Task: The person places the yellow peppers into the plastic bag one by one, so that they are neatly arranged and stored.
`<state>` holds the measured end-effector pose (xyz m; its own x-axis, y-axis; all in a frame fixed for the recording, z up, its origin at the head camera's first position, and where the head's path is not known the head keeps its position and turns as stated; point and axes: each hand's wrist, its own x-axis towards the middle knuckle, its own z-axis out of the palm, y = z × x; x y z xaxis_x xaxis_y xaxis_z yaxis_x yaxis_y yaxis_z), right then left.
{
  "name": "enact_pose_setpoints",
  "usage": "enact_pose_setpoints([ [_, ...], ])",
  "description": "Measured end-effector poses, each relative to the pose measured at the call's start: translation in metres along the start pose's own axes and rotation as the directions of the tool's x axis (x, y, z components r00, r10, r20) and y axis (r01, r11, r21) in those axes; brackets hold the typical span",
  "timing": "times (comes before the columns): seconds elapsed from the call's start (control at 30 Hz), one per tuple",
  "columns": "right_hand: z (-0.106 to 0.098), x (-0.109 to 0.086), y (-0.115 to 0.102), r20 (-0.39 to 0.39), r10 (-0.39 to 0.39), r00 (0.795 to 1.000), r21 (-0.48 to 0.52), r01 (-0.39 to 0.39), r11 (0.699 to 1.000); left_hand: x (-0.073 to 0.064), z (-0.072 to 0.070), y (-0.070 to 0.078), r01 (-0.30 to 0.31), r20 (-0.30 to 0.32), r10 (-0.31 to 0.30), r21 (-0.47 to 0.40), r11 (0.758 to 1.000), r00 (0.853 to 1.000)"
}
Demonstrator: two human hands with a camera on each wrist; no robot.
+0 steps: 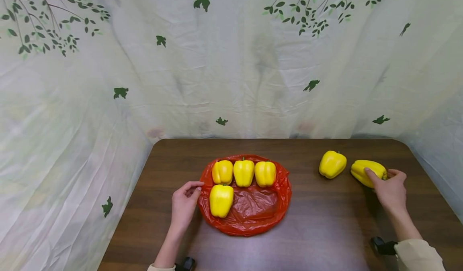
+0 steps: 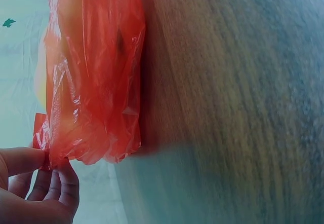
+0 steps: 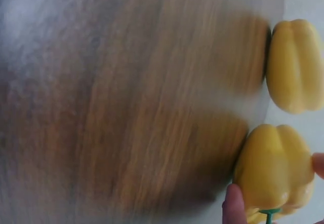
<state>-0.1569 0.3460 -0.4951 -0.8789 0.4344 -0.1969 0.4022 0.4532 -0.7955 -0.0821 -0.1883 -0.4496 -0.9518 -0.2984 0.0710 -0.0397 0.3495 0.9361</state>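
My left hand (image 1: 185, 204) pinches the left rim of a red plastic bag (image 1: 257, 204). The bag is spread in a rounded shape on the table, its edge rolled up. Inside it, three yellow bell peppers (image 1: 244, 173) form a back row, and another bell pepper (image 1: 221, 201) sits at the front left. Over at the right, my right hand (image 1: 390, 188) grips a yellow bell pepper (image 1: 368, 172) lying on its side, stem toward the hand. In the right wrist view, thumb and a finger touch opposite sides of this pepper (image 3: 273, 168).
One more yellow bell pepper (image 1: 332, 164) lies left of the gripped one on the dark wooden table (image 1: 325, 223). Behind the table hangs a pale curtain (image 1: 238, 70) with leaf prints, and similar cloth hangs at both sides.
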Motion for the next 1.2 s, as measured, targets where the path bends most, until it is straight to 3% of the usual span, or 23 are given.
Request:
enact_pose_setpoints([
  [0.13, 0.0, 0.0, 0.002, 0.008, 0.005, 1.0, 0.066, -0.005, 0.998, 0.007, 0.001, -0.021, 0.002, -0.008, -0.002, -0.016, 1.0, 1.0],
  [0.3, -0.001, 0.0, 0.005, 0.016, -0.051, 0.999, 0.092, 0.05, 0.995, 0.011, 0.002, -0.039, 0.009, -0.021, -0.009, -0.022, 1.0, 1.0],
  [0.43, -0.001, 0.001, 0.008, 0.028, -0.07, 0.997, 0.137, 0.065, 0.988, 0.011, 0.002, -0.041, -0.005, -0.028, 0.004, -0.026, 1.0, 1.0],
  [0.67, -0.001, 0.003, 0.011, 0.035, -0.027, 0.999, 0.236, 0.018, 0.972, 0.012, 0.003, -0.04, 0.004, -0.029, -0.005, -0.027, 1.0, 1.0],
  [0.9, -0.003, 0.0, 0.017, 0.046, 0.051, 0.998, 0.405, -0.065, 0.912, 0.013, 0.003, -0.039, 0.005, -0.032, -0.006, -0.025, 1.0, 0.999],
  [1.1, -0.007, -0.009, 0.023, 0.065, 0.012, 0.998, 0.515, -0.044, 0.856, 0.013, 0.001, -0.039, 0.02, -0.026, -0.02, -0.022, 1.0, 0.999],
  [1.2, -0.007, -0.014, 0.024, 0.07, -0.008, 0.998, 0.524, -0.031, 0.851, 0.012, 0.002, -0.038, 0.018, -0.025, -0.019, -0.023, 1.0, 1.0],
])
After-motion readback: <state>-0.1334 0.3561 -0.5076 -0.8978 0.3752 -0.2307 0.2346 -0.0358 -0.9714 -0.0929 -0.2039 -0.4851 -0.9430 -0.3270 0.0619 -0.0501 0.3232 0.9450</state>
